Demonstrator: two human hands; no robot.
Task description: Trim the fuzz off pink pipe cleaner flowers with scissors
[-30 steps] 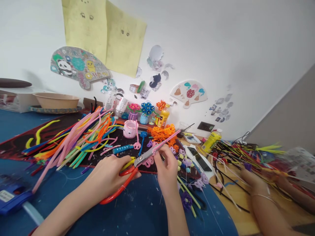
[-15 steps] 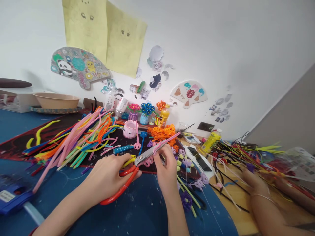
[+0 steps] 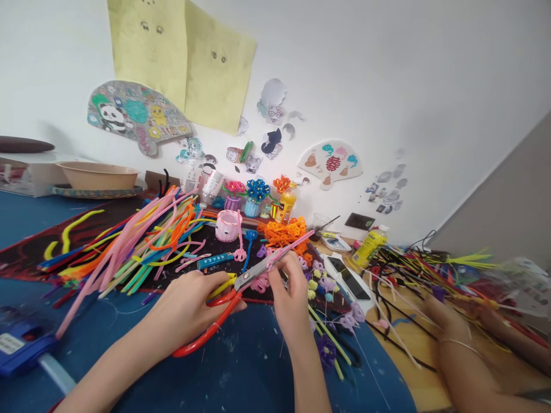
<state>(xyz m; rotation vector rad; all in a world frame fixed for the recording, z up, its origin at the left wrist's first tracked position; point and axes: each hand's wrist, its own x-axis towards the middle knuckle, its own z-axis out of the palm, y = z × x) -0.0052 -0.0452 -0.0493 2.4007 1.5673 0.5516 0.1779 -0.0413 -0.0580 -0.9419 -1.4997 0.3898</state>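
Pink stem (image 3: 302, 241) dips a touch; left grip (image 3: 193, 301) closed round scissors (image 3: 245, 277), right grip (image 3: 289, 284) pinching stem; probably trimming, next wants steadiness.

A panda-decorated fan (image 3: 136, 113) hangs on the wall (image 3: 430, 86) — a tan bowl (image 3: 97, 176) sits below.

"What sort of place is this?"

"A handicraft workspace. Bundles of long, fuzzy, many-coloured craft stems (image 3: 133, 238) lie on a dark, red-edged mat (image 3: 21, 258), near red-and-yellow-handled metal scissors (image 3: 249, 273) and a heap of fuzzy orange flowers (image 3: 286, 232)."

"And the wall?"

"White (image 3: 387, 74), hung with painted fan-shaped panels (image 3: 330, 163) and yellow paper sheets (image 3: 221, 86) bearing drawn eyes."

"Home or studio?"

"I can't tell."
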